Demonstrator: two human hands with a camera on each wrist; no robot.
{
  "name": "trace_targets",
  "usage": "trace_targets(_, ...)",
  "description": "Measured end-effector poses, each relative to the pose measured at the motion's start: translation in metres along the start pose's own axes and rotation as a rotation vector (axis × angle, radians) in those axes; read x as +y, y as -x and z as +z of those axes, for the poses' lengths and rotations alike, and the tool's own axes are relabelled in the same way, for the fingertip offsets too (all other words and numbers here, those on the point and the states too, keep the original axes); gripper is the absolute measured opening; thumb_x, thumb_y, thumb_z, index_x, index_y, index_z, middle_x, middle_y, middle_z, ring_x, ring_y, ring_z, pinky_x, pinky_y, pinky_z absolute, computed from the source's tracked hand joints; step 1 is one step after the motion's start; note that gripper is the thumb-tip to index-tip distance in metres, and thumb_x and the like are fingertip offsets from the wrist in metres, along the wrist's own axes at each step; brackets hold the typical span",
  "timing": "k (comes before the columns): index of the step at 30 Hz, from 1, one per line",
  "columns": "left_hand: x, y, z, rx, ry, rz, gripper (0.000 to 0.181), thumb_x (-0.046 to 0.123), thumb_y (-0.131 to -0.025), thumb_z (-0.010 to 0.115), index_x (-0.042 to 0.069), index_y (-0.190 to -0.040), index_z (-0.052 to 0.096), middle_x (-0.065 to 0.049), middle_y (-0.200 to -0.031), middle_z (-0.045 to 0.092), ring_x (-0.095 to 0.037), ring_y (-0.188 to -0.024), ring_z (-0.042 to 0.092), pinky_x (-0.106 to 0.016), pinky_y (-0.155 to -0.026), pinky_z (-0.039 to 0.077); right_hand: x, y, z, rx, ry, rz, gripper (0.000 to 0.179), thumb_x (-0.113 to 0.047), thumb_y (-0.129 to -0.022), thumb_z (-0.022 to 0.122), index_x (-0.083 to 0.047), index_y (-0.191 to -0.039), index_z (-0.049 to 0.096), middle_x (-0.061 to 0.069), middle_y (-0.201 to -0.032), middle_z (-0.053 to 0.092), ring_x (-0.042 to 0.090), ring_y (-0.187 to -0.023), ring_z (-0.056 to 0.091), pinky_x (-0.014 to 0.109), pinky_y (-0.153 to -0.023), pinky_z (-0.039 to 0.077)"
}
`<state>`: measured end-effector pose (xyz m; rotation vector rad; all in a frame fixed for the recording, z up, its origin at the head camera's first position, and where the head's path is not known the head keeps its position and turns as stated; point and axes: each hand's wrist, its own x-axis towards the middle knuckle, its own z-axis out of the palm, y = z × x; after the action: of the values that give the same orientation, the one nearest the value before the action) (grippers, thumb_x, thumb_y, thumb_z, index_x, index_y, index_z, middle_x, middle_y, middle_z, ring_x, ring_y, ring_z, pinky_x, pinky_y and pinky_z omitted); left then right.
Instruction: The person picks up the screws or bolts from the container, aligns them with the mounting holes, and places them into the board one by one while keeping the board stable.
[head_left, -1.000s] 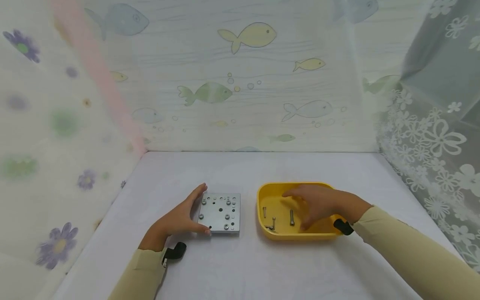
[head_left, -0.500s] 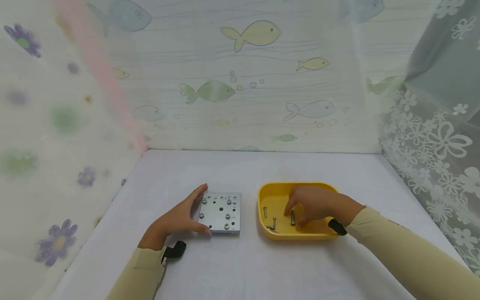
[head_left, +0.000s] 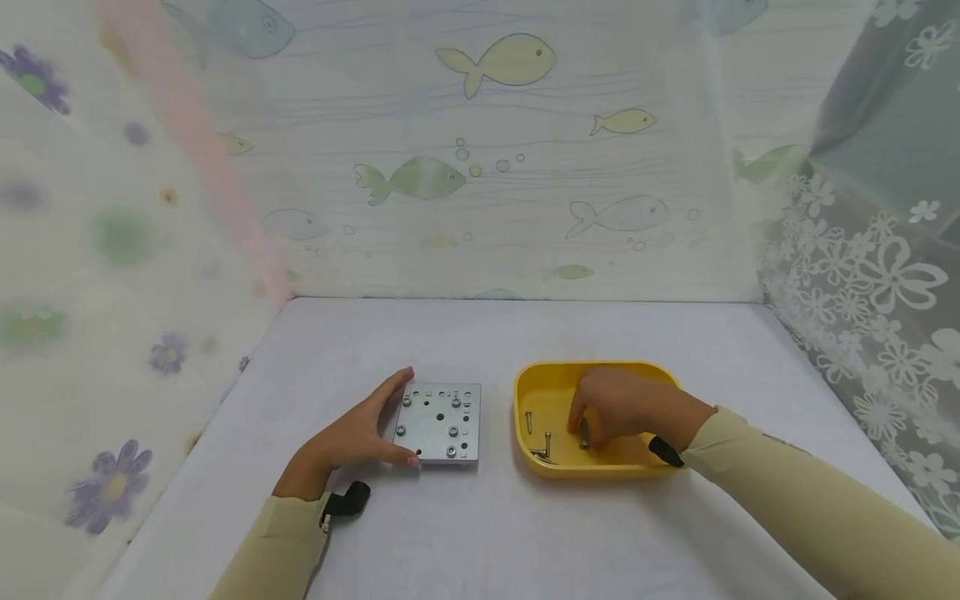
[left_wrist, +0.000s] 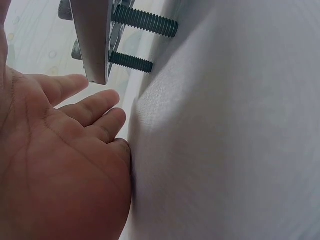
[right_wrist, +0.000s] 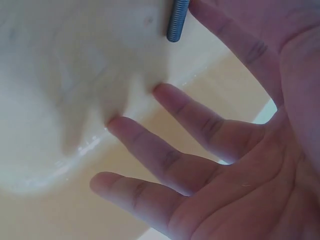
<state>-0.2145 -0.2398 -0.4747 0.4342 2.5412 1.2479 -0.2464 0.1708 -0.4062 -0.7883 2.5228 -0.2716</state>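
Observation:
A square metal plate, drilled with holes and fitted with several socket-head bolts, lies left of centre. My left hand spans its left side, thumb at the near corner and index finger at the far one. The left wrist view shows dark threaded bolt shanks projecting from the plate's underside; the other fingers are loosely extended beside it. Inside the yellow tray, my right hand reaches down with thumb and index finger around a larger bolt. In the right wrist view its threaded end sits against a finger; the remaining fingers are spread.
Smaller screws and other small metal pieces lie in the tray's left part. A white cloth covers the table. Printed curtains stand behind and at both sides.
My right hand has moved left and down inside the tray, and its thumb and index finger have closed in on the larger bolt. The left hand and plate keep their place.

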Motion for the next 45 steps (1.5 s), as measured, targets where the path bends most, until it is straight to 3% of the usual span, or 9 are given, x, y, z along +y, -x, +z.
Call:
trace_targets(18,0.0,0.003,0.001,-0.011,0.022,-0.014,0.137,0.049,-0.058,0.099,0.028,-0.166,0.018,0.008,-0.173,0.018,-0.024,-0.162,0.011,-0.06,-0.128,0.012,-0.005,-0.002,0.0,0.034,0.104,0.005,0.014,-0.019,-0.079,0.091,-0.024,-0.081,0.078,-0.008,-0.089,0.063,0.016,-0.084,0.052,0.035,-0.084,0.049)
trace_targets(26,0.0,0.004,-0.001,-0.014,0.024,-0.016,0.137,0.046,-0.058,0.1,0.028,-0.166,0.019,0.006,-0.173,0.018,-0.024,-0.162,0.011,-0.059,-0.128,0.011,-0.004,-0.007,0.004,0.039,0.111,0.008,0.019,-0.022,-0.075,0.093,-0.026,-0.078,0.075,-0.009,-0.086,0.061,0.016,-0.084,0.051,0.033,-0.08,0.049)
trace_targets(35,0.0,0.005,0.0,-0.011,0.043,-0.019,0.135,0.045,-0.058,0.1,0.029,-0.166,0.02,0.006,-0.172,0.02,-0.025,-0.162,0.011,-0.061,-0.127,0.011,-0.004,-0.007,0.004,0.03,0.132,0.023,0.017,-0.021,-0.08,0.09,-0.024,-0.078,0.073,-0.004,-0.09,0.058,0.018,-0.082,0.051,0.033,-0.074,0.046)
trace_targets(45,-0.006,0.004,-0.001,-0.024,0.033,0.023,0.134,0.044,-0.058,0.101,0.03,-0.165,0.022,0.005,-0.172,0.021,-0.027,-0.161,0.012,-0.063,-0.126,0.012,-0.009,-0.01,0.001,0.033,0.139,0.028,0.016,-0.018,-0.08,0.087,-0.023,-0.078,0.072,-0.008,-0.08,0.06,0.015,-0.078,0.053,0.03,-0.067,0.048)
